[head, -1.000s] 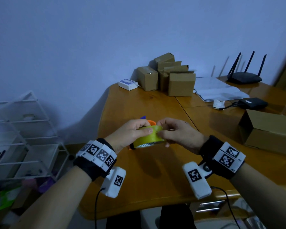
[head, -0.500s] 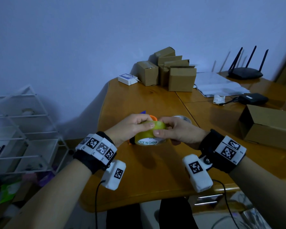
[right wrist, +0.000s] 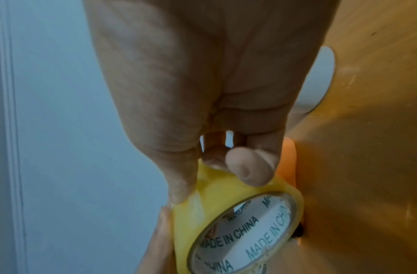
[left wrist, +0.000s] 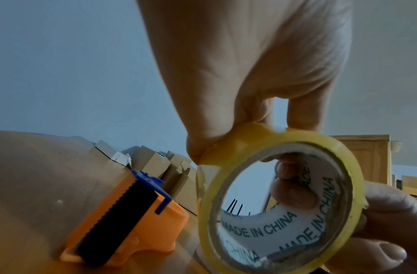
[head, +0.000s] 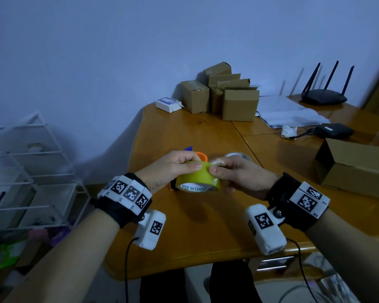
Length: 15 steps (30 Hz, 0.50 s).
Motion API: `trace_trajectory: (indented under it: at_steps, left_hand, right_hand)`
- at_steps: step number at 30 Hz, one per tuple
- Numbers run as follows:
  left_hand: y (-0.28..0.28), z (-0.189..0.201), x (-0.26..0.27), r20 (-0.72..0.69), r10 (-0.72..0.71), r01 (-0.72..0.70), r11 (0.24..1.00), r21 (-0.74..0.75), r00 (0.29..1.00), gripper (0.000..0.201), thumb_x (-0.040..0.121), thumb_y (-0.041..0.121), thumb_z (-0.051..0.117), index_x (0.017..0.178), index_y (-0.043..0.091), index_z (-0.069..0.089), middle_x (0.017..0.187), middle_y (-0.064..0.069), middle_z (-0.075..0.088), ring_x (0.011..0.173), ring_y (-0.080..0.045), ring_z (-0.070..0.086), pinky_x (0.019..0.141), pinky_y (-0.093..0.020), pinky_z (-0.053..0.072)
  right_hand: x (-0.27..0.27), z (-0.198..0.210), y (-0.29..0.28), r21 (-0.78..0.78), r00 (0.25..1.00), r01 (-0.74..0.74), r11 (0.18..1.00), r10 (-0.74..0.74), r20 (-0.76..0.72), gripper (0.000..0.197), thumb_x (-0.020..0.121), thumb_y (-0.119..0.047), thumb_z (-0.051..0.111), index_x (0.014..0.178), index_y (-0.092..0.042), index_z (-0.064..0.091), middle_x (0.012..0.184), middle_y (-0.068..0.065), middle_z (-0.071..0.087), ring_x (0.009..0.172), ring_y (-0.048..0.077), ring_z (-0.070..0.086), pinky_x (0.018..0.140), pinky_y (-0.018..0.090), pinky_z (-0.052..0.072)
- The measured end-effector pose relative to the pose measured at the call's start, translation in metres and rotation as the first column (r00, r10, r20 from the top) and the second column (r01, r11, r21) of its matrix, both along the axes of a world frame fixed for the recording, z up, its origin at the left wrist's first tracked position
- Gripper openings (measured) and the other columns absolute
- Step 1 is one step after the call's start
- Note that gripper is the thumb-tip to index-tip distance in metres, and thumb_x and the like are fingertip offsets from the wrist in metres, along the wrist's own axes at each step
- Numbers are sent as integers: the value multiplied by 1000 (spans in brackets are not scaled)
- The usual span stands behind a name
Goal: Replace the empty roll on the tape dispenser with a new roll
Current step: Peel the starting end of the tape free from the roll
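one yellow tape roll [head: 198,179], core printed "made in china", is held just above the wooden table [head: 184,136]. the left hand [head: 171,169] grips its rim, thumb on top; the right hand [head: 239,176] pinches the loose tape end at the roll's 1 o'clock. one orange tape dispenser [left wrist: 130,228] sits on the table just behind the roll at 11 o'clock. one empty roll [head: 239,156] lies behind the right hand. five cardboard boxes: four clustered [head: 225,95] at 12 o'clock, one open-sided [head: 354,167] at 3 o'clock, contents unseen. one router [head: 324,98], papers [head: 289,113], a white wire rack [head: 24,171] at 9 o'clock, bluish wall.
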<state>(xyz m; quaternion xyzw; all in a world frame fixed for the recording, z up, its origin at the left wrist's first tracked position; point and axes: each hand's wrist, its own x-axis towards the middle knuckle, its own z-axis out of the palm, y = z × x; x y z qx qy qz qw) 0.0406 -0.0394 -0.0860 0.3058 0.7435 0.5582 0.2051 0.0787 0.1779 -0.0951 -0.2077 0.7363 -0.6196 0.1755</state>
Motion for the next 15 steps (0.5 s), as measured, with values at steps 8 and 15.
trace_trajectory:
  at_steps: [8, 15]
  left_hand:
    - [-3, -4, 0, 23, 15, -16, 999, 44, 1000, 26, 89, 26, 57, 96, 1, 60, 88, -9, 60, 80, -16, 60, 72, -20, 49]
    - [-1, 0, 1, -29, 33, -33, 999, 1, 999, 26, 90, 29, 57, 92, 3, 61, 83, -3, 58, 75, -8, 57, 72, -16, 44]
  right_hand:
    - [0, -2, 0, -84, 998, -15, 996, 19, 56, 26, 97, -18, 54, 72, -17, 61, 61, 1, 44, 55, 19, 41, 55, 26, 41]
    - [-4, -5, -3, -108, 990, 86, 990, -73, 118, 15, 96, -2, 55, 109, 0, 62, 75, 5, 49, 56, 9, 40, 50, 21, 37]
